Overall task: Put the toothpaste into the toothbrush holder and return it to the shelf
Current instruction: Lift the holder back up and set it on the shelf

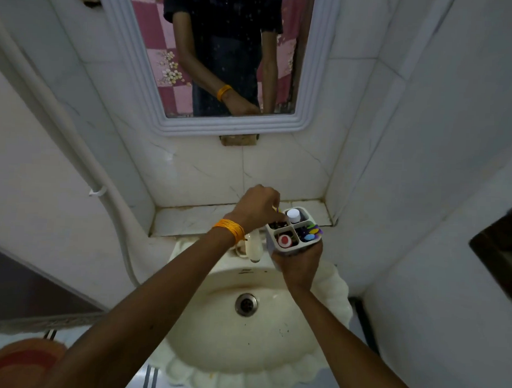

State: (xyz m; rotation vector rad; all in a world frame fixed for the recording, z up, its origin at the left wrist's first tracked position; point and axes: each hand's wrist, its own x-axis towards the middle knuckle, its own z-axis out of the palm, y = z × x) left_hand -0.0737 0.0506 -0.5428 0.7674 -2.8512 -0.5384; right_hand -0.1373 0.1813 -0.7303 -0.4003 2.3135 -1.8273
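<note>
My right hand (297, 264) grips a white four-compartment toothbrush holder (271, 241) from below and holds it upright over the back of the sink. A round red-and-white cap, probably the toothpaste (284, 240), stands in the near-left compartment. The far compartment holds a white-capped bottle (293, 215), and the right one holds coloured toothbrushes (310, 233). My left hand (258, 207), with an orange bangle on the wrist, hovers at the holder's far-left corner. Its fingertips pinch a thin yellow-tipped item that I cannot identify. The tiled shelf (195, 220) lies just behind the holder.
A cream scalloped sink (242, 340) with a tap (254, 246) sits under my arms. A framed mirror (312, 79) hangs above the shelf. Tiled walls close in on both sides, with a white pipe (75, 145) on the left and a dark fixture (501, 251) on the right.
</note>
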